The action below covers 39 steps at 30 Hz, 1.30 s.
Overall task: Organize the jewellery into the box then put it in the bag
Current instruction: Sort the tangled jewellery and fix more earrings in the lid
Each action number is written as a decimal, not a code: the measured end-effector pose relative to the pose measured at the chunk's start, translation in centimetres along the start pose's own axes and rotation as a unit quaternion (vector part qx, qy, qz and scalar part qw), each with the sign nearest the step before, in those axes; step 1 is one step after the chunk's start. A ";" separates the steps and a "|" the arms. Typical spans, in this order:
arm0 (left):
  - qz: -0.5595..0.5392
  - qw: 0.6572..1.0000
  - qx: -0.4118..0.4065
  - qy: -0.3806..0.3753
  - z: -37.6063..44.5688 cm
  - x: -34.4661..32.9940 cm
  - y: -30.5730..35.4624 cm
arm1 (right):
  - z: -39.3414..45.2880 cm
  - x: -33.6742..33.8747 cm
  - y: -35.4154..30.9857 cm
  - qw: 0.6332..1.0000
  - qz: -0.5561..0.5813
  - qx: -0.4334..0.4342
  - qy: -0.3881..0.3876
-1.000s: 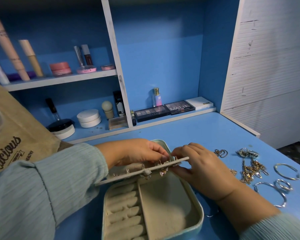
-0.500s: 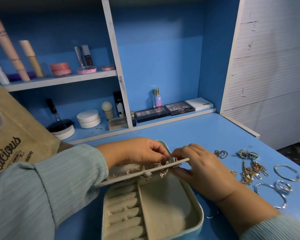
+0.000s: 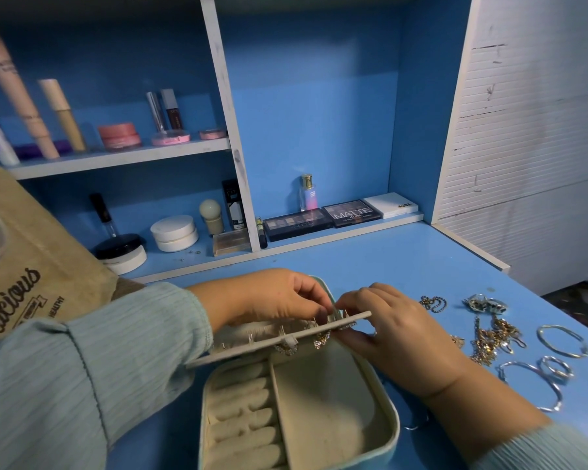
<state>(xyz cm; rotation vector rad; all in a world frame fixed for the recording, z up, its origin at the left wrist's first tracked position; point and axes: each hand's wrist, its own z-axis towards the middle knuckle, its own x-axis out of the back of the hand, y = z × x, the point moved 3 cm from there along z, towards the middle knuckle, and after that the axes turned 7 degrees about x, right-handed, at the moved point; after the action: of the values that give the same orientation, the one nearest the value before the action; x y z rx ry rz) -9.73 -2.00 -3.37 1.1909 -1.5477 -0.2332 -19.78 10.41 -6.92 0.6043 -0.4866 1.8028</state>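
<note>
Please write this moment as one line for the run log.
left hand: pinching earring at panel | right hand: steadying panel | box: open | bangles: on table

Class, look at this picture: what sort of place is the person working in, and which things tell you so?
Probably a home dressing or vanity desk. Blue shelves hold makeup: a dark eyeshadow palette marked MATTE and a round white cream jar. Gold and silver jewellery lies loose on the blue tabletop.
</note>
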 end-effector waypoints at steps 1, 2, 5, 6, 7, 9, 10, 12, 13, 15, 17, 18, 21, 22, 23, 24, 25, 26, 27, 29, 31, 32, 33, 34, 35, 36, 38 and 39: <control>-0.001 1.000 -0.001 -0.002 0.0 0.1 0.0 | 0.0 0.0 0.0 1.000 0.001 0.000 0.001; 0.000 1.000 -0.002 -0.003 -0.1 0.1 0.1 | 0.0 0.0 0.0 1.000 0.000 0.000 0.001; 0.009 1.000 -0.001 -0.001 -0.1 0.3 0.0 | 0.0 0.0 0.0 1.000 0.001 -0.001 0.001; 0.011 1.000 -0.001 0.000 -0.1 0.3 -0.1 | 0.1 0.0 0.0 1.000 0.001 -0.001 0.001; 0.012 1.000 -0.001 0.001 -0.1 0.3 -0.1 | 0.0 0.0 0.0 1.000 0.000 0.000 -0.001; 0.011 1.000 0.000 0.002 0.0 0.2 -0.2 | 0.0 0.0 0.0 1.000 -0.002 0.001 -0.004; 0.011 1.000 0.000 0.003 0.0 0.2 -0.1 | 0.0 0.0 0.0 1.000 -0.002 0.001 -0.005; 0.013 1.000 0.001 0.004 0.0 0.2 -0.2 | 0.0 0.0 0.0 1.000 -0.002 0.000 -0.006; 0.015 1.000 0.001 0.005 0.0 0.2 -0.2 | 0.0 0.0 0.0 1.000 -0.003 -0.001 -0.006; 0.018 1.000 0.002 0.004 0.1 0.2 -0.3 | 0.0 0.0 -0.1 1.000 -0.005 -0.004 -0.008; 0.017 1.000 0.002 0.004 0.1 0.2 -0.4 | 0.1 0.1 -0.1 1.000 -0.005 -0.006 -0.010; 0.015 1.000 0.002 0.003 0.1 0.2 -0.4 | 0.1 0.1 -0.2 1.000 -0.003 -0.007 -0.010; 0.012 1.000 0.007 -0.001 0.3 0.0 -0.4 | 0.2 0.2 -0.3 1.000 -0.002 -0.008 -0.012; 0.019 1.000 0.009 -0.001 0.3 -0.1 -0.4 | 0.3 0.3 -0.3 1.000 -0.002 -0.010 -0.013; 0.026 1.000 0.010 0.000 0.3 -0.1 -0.5 | 0.3 0.3 -0.3 1.000 -0.002 -0.012 -0.015; 0.031 0.999 0.013 0.000 0.3 -0.1 -0.5 | 0.3 0.3 -0.3 1.000 -0.002 -0.013 -0.016; 0.033 0.999 0.016 -0.001 0.3 -0.1 -0.5 | 0.3 0.3 -0.3 1.000 -0.003 -0.015 -0.019; 0.033 0.999 0.019 -0.002 0.3 -0.1 -0.6 | 0.3 0.3 -0.3 1.000 -0.004 -0.017 -0.021; 0.035 0.999 0.021 -0.004 0.3 -0.1 -0.6 | 0.3 0.3 -0.3 1.000 -0.004 -0.019 -0.023; 0.048 0.999 0.023 -0.008 0.4 -0.1 -0.6 | 0.3 0.3 -0.3 0.999 -0.002 -0.025 -0.026; 0.065 0.998 0.021 -0.008 0.4 -0.2 -0.5 | 0.4 0.3 -0.3 0.999 -0.006 -0.029 -0.030; 0.067 0.998 0.021 -0.009 0.4 -0.2 -0.5 | 0.4 0.3 -0.4 0.999 -0.010 -0.030 -0.032; 0.064 0.998 0.023 -0.011 0.4 -0.3 -0.5 | 0.4 0.3 -0.4 0.999 -0.012 -0.033 -0.032; 0.062 0.998 0.024 -0.013 0.4 -0.3 -0.5 | 0.5 0.3 -0.5 0.999 -0.013 -0.036 -0.030; 0.068 0.997 0.025 -0.012 0.4 -0.2 -0.4 | 0.6 0.3 -0.4 0.999 -0.011 -0.039 -0.028; 0.081 0.996 0.026 -0.011 0.4 -0.1 -0.3 | 0.6 0.3 -0.4 0.999 -0.007 -0.044 -0.029; 0.112 0.993 0.029 -0.012 0.4 0.1 0.0 | 0.8 0.3 -0.3 0.997 0.002 -0.063 -0.042; 0.128 0.991 0.031 -0.014 0.5 0.2 0.2 | 0.9 0.4 -0.4 0.996 0.008 -0.074 -0.054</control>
<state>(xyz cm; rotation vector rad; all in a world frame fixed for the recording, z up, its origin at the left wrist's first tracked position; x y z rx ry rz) -10.21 -2.26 -3.32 1.0268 -1.7242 -0.0315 -19.38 10.25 -5.97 0.5985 -0.6939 1.7378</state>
